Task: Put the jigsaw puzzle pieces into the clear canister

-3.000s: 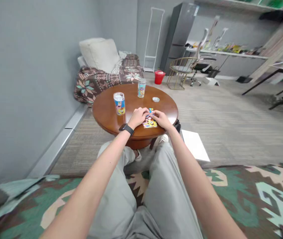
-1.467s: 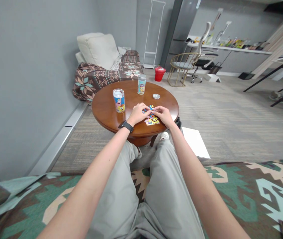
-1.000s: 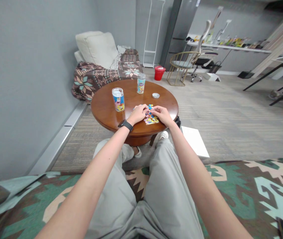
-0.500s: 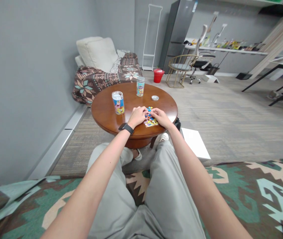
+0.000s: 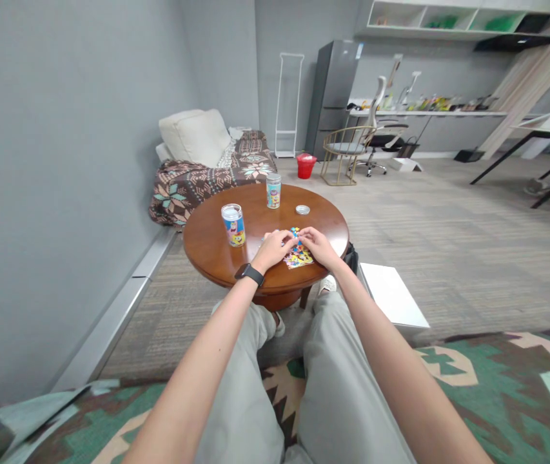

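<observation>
A colourful cartoon jigsaw puzzle (image 5: 300, 260), partly put together, lies near the front right of the round wooden table (image 5: 207, 248). Over its left side is my left hand (image 5: 276, 250), fingers bent and the tips pinched on a small puzzle piece. From the right, my right hand (image 5: 319, 246) reaches in, thumb and fingertips pinched close to the left ones on a puzzle piece. Fingers cover most of these pieces. Loose pieces show beside the left hand, partly hidden. To the left stands an uncapped clear jar (image 5: 234, 225) with a cartoon print.
A second cartoon jar (image 5: 273, 192), with its lid on, stands at the back of the table. A silver lid (image 5: 302, 209) lies flat right of it. On the floor are a white box (image 5: 393, 293) at the right and a red bin (image 5: 306, 166) beyond the table.
The view has tilted up, so the table sits lower in the picture. My hands stay at the puzzle; the fingertips have shifted slightly towards its far edge.
</observation>
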`<state>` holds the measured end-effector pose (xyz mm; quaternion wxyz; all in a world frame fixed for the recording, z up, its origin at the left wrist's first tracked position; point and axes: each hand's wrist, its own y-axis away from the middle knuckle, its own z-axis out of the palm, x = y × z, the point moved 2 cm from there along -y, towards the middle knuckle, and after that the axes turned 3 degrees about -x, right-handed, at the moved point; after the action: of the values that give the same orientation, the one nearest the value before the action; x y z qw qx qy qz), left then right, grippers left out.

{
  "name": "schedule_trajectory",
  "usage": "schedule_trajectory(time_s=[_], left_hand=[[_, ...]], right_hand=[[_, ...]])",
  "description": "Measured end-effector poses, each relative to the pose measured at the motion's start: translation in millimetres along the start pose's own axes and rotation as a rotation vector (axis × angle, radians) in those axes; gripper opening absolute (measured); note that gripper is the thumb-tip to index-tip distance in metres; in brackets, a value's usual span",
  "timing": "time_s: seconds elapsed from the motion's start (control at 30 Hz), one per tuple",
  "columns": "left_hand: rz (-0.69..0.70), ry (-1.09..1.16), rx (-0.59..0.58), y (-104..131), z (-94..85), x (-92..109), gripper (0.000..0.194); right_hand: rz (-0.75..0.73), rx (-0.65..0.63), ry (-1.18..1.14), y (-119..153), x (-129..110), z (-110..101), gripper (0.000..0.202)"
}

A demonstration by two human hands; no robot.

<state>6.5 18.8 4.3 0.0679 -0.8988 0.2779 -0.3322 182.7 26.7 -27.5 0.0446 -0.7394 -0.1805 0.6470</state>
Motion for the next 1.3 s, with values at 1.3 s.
schedule_trajectory(time_s=[1.3], left_hand=[[0.024, 0.117, 0.408, 7.2, -8.8, -3.4, 0.012]], right_hand=[[-0.052, 0.272, 0.517, -4.1, 14.1, -6.3, 0.019]])
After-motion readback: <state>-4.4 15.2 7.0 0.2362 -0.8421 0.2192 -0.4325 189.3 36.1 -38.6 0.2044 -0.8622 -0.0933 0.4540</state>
